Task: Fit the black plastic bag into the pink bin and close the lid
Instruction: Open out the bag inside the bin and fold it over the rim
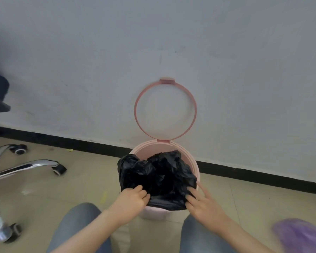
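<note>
A pink bin point(150, 146) stands on the floor against the wall. Its lid, a pink ring point(135, 108), is swung up and leans on the wall. A crumpled black plastic bag point(159, 176) lies over the bin's mouth and covers the near and left rim; the far inside wall still shows. My left hand point(130, 202) grips the bag's near left edge with curled fingers. At the near right edge my right hand point(201, 202) touches the bag with its fingers spread on the plastic.
A chrome office-chair base point(24, 167) with black castors stands on the tiled floor to the left. A black skirting strip point(80, 143) runs along the wall. My knees in grey trousers point(75, 229) flank the bin. A purple blurred object point(297, 234) lies at the lower right.
</note>
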